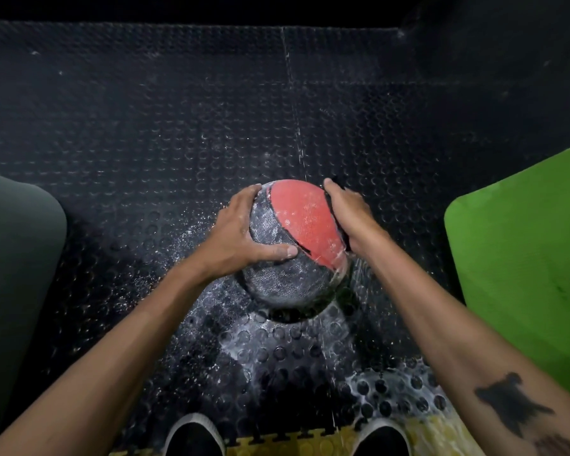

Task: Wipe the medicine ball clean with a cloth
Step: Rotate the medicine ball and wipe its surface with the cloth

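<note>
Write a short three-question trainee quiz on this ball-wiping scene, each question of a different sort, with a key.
1. True or false: the left hand rests flat on the floor, away from the round red-and-black textured medicine ball.
2. Multiple choice: where does the dark cloth show? A) under the right hand, against the ball's right side; B) spread on the green block; C) draped over the left forearm.
3. Fill in: the black studded rubber floor mat below the ball looks ____ with whitish residue.

Key: 1 false, it grips the ball's left side; 2 A; 3 wet.
</note>
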